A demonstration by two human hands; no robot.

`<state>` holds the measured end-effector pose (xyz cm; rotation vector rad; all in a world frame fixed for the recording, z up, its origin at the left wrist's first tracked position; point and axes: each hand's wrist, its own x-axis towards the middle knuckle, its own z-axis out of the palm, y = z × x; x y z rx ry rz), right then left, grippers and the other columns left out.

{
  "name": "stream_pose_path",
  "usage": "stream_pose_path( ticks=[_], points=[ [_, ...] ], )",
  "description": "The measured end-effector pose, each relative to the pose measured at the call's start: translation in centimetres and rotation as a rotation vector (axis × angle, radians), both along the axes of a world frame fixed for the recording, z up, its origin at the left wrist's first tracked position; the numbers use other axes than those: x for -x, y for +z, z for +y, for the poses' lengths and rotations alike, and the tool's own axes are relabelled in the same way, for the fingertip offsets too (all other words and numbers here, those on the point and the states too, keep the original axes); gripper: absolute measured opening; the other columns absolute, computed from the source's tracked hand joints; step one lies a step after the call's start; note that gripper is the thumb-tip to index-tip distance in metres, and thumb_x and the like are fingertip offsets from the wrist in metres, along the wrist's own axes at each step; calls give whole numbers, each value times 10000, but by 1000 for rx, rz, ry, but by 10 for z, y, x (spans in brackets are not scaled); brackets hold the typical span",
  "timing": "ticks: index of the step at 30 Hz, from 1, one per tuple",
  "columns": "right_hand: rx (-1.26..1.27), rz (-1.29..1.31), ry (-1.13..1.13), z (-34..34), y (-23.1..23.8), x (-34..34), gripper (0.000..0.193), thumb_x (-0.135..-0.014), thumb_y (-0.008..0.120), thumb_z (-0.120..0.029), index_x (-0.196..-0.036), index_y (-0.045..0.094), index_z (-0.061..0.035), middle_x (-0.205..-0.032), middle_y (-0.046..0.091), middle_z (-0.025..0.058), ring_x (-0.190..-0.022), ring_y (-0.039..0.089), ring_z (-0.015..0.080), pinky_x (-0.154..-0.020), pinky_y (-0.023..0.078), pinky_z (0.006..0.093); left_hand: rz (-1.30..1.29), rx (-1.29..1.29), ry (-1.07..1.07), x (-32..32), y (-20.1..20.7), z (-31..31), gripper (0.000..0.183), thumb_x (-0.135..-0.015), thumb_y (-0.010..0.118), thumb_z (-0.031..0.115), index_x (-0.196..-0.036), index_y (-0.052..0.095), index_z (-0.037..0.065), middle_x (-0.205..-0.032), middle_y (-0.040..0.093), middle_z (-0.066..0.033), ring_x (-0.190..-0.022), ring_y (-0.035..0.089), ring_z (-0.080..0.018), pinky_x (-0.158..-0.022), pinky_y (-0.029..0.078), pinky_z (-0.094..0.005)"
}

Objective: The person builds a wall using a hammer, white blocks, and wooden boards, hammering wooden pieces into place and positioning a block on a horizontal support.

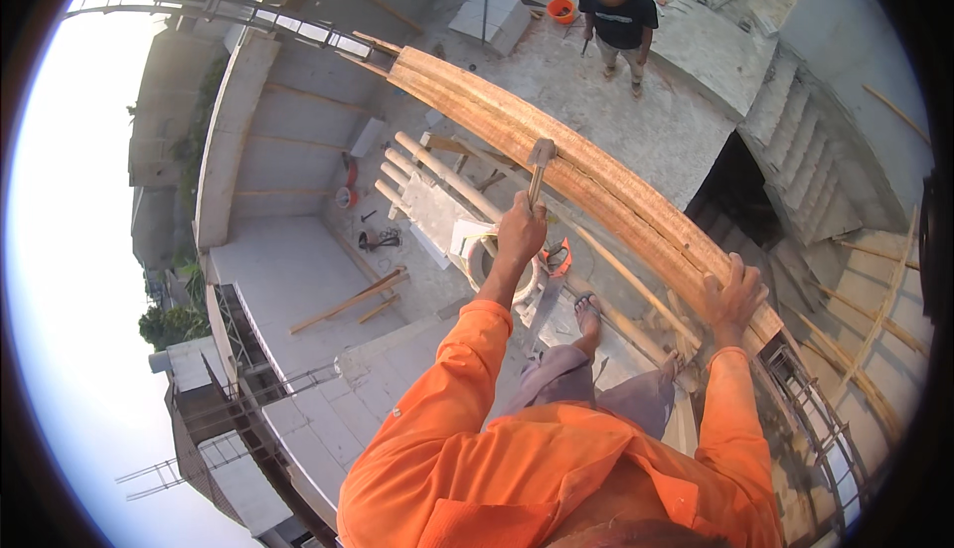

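Note:
My left hand (524,224) is closed round the handle of a hammer (542,154). The hammer's head rests against or just above a long formwork of reddish wooden boards (606,172); I cannot tell whether it touches. This formwork runs slantwise from upper left to lower right, with a narrow groove along it. Toward its lower right end, my right hand (733,302) grips the boards, fingers bent over the edge. Steel rebar cages stick out at both ends, one at the upper left (224,6) and one at the lower right (810,399).
Below me stand a scaffold with wooden poles (447,178), a round bucket (494,268) and a handsaw with an orange handle (556,258). A person in a black shirt (618,19) stands on the concrete floor beyond, near an orange bucket (561,10). A dark stairwell opening (735,190) lies right.

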<state>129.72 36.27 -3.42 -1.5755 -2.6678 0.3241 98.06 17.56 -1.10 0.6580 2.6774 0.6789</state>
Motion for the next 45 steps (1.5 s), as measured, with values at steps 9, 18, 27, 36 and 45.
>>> stream_pose_path(
  ticks=[9, 18, 27, 36, 45],
  points=[
    [-62, -11, 27, 6, -8, -3, 526, -743, 591, -381, -1204, 510, -142, -1040, 432, 90, -1029, 458, 258, -966, 289, 500, -66, -28, 15, 5, 4, 3, 286, -890, 521, 254, -1063, 501, 27, -816, 615, -288, -801, 586, -482, -703, 437, -549],
    [-135, 21, 66, -7, -18, 2, 522, -725, 592, -362, -1192, 519, -142, -1025, 428, 88, -993, 456, 256, -952, 299, 485, -101, -75, 90, 14, -1, -1, 285, -885, 528, 244, -1050, 543, 13, -824, 618, -264, -818, 591, -458, -706, 447, -502],
    [-39, 25, 66, 7, -11, 4, 545, -752, 613, -417, -1217, 506, -153, -1051, 422, 78, -1043, 452, 236, -984, 244, 508, 14, -193, 104, -12, -12, -35, 279, -841, 598, 219, -1026, 584, 11, -778, 636, -191, -728, 624, -368, -683, 477, -433],
    [71, 23, -42, 3, -16, -29, 579, -785, 587, -520, -1234, 516, -161, -1122, 455, 76, -1120, 442, 218, -1033, 204, 499, -124, 549, -121, -115, -42, -191, 242, -715, 589, 209, -822, 640, -2, -796, 644, -225, -759, 614, -401, -701, 466, -481],
    [143, 40, -44, -3, -6, -17, 604, -812, 557, -527, -1278, 475, -151, -1204, 449, 93, -1193, 419, 238, -1067, 187, 529, -834, 891, 190, -164, -87, -360, 160, -701, 558, 144, -612, 569, 12, -512, 518, -72, -432, 520, -188, -410, 428, -361]
  ],
)
